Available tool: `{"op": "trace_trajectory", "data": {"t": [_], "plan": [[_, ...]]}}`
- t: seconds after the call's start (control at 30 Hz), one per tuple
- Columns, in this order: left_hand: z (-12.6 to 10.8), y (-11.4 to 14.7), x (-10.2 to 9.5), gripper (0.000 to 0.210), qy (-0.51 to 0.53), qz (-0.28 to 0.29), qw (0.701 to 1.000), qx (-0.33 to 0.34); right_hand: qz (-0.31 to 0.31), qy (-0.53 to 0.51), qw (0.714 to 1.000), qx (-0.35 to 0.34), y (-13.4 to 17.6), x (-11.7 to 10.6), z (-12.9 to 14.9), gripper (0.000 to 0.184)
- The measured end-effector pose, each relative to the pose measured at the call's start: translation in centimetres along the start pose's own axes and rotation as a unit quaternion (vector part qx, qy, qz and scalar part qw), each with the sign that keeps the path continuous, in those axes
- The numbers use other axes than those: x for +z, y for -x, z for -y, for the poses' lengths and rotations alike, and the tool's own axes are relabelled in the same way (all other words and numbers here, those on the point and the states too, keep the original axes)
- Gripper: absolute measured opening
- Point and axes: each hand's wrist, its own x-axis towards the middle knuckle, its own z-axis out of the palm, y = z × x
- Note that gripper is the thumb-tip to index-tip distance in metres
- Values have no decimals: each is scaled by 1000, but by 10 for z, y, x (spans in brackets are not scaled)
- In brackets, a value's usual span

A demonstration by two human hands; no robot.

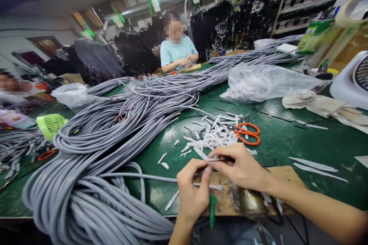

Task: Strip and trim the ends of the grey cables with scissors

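My left hand (194, 189) is closed, thumb and forefinger pinching the end of a grey cable (158, 178) that runs in from the left. My right hand (241, 164) pinches a thin dark wire (220, 160) at the same spot, fingertips almost touching the left ones. The fingers partly hide the join. Below the hands lies a worn wooden board (227, 208) with a green-handled tool (212, 211) at its edge. Just beyond, white paper-like strips (214, 136) are heaped beside orange-handled scissors (248, 134).
Thick bundles of grey cable (109, 141) cover the left and far side of the green table (161, 145). A clear plastic bag (261, 80), cloth gloves (324, 109) and a white fan (352, 80) stand right. A co-worker (178, 51) sits opposite; a green fan (51, 125) stands left.
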Motion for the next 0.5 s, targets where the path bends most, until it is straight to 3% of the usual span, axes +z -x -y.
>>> {"op": "trace_trajectory", "data": {"t": [0.17,0.27,0.37,0.5], "plan": [[-2,0,2,7,-48,28,998,34,-43,10,999,21,-1,2,-1,32],[-2,-1,4,8,-49,-21,999,10,-84,-12,996,37,-4,-3,-1,29],[-1,-1,4,14,-27,-91,995,-17,-108,31,993,36,-4,-7,0,22],[-2,-2,5,19,-30,-131,991,-1,-76,141,986,-48,1,-3,0,24]]}}
